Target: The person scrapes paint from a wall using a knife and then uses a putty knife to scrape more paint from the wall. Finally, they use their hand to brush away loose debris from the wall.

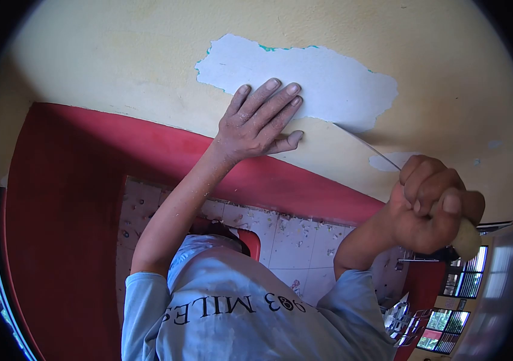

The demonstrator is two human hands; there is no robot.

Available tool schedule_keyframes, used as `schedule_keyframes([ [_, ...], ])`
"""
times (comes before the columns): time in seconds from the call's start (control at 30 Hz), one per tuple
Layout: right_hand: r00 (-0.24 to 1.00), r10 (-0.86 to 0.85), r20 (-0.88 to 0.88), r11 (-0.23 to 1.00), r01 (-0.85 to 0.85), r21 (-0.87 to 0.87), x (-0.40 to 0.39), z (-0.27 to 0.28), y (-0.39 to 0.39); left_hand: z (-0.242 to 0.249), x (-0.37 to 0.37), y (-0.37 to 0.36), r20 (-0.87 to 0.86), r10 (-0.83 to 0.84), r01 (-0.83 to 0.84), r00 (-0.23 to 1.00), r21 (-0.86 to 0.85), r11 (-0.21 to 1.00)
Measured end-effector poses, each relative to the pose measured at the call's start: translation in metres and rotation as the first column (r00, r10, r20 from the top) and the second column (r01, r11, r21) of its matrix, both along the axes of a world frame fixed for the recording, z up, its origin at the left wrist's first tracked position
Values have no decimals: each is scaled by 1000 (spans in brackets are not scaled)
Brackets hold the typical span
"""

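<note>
My left hand (259, 120) lies flat with its fingers spread against the cream wall (148, 66). Its fingertips rest on the lower edge of a bare white patch (329, 78) where the paint is gone, with traces of green along the rim. In a fist, my right hand (434, 201) grips a scraper (368, 146). The thin blade is seen edge-on, and its tip touches the patch's lower border. A rounded, yellowish handle end sticks out below the fist. Pale dust covers the fingers of my left hand.
A red painted band (250, 171) runs along the lower wall. Paint flakes litter the tiled floor (292, 240). A red chair (249, 242) stands behind my body. Barred windows (443, 330) and stacked metal-framed furniture (402, 319) are at the lower right. A smaller bare spot (384, 161) lies near the blade.
</note>
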State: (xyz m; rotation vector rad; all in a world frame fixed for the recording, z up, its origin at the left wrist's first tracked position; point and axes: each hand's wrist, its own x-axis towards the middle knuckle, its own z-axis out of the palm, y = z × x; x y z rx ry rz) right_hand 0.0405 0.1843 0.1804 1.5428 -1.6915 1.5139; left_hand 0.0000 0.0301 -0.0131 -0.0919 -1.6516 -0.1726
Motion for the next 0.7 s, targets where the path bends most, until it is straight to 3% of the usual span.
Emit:
schedule_keyframes([
  [0.1, 963, 266, -34, 957, -268, -107, 3, 8, 8, 0, 0, -1, -5, 3, -3, 1000, 2, 1000],
  [0.13, 962, 271, -25, 957, -272, -100, 0, 9, 10, 0, 0, -1, -1, 6, -6, 1000, 0, 1000],
  [0.23, 999, 42, 21, 999, -41, -16, 0, -1, -2, -2, -1, 0, -1, -6, 6, 1000, -1, 1000],
  [0.27, 996, 77, -49, 996, -78, -37, 0, 0, 1, -2, -2, -1, -5, -10, 10, 1000, -1, 1000],
  [0.37, 967, 256, -7, 956, -254, -145, 1, 7, 7, -1, 1, 2, 25, -18, 16, 1000, 73, 997],
  [0.5, 991, 135, 8, 988, -134, -81, -1, -2, 1, -1, 0, 2, 14, -14, 13, 1000, 76, 997],
  [0.63, 987, 155, 34, 982, -150, -116, -4, -3, 3, -1, 1, 2, 17, -13, 12, 1000, 78, 997],
  [0.67, 995, -5, 97, 999, 10, -51, -4, -6, -1, -1, 1, 3, 16, -14, 13, 1000, 80, 997],
  [0.7, 995, 62, 75, 995, -56, -82, -3, -4, 1, -1, 0, 3, 16, -21, 20, 1000, 81, 997],
])
